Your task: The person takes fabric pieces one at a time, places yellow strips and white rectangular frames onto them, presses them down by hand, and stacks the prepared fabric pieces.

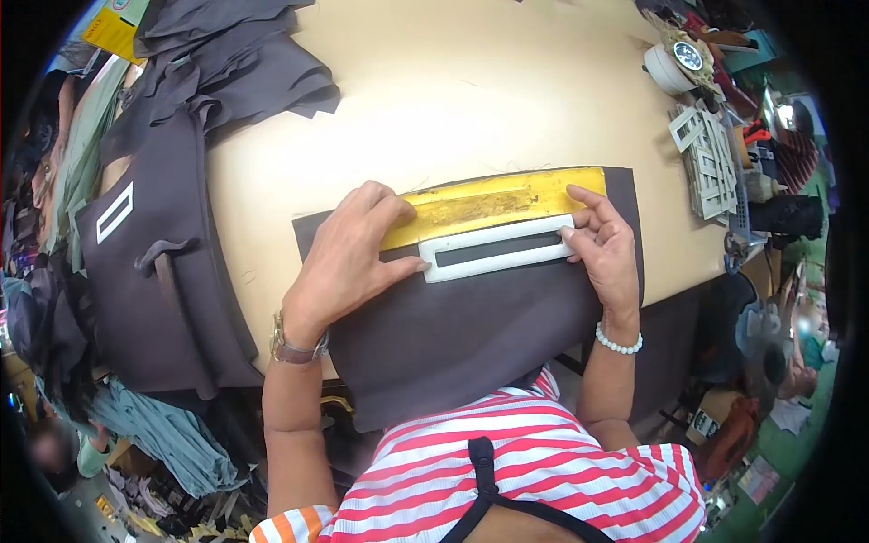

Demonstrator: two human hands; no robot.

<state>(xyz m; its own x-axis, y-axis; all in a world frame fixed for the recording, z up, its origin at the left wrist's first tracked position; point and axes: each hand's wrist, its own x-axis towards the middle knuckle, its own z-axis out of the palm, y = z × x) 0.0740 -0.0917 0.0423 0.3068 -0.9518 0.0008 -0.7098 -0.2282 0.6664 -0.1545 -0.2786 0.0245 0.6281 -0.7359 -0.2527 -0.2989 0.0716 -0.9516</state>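
Note:
A dark fabric panel (471,317) lies at the table's front edge, partly hanging toward my body. Across its upper part rests a worn yellow strip (489,204). Just below the strip is a white rectangular frame (498,266) with a long slot, dark fabric showing through it. My left hand (348,249) lies at the left end, fingers on the yellow strip and thumb apart from them, touching the frame's left corner. At the other end, my right hand (605,246) pinches the frame's right end between thumb and bent fingers, its index finger stretched over the yellow strip.
At left, a dark fabric stack (190,317) carries a small white rectangular frame (115,213) and a dark hammer-like tool (167,271). More dark fabric pieces (244,72) lie behind. Several pale slotted templates (708,167) and a white round-dial device (674,63) sit at right.

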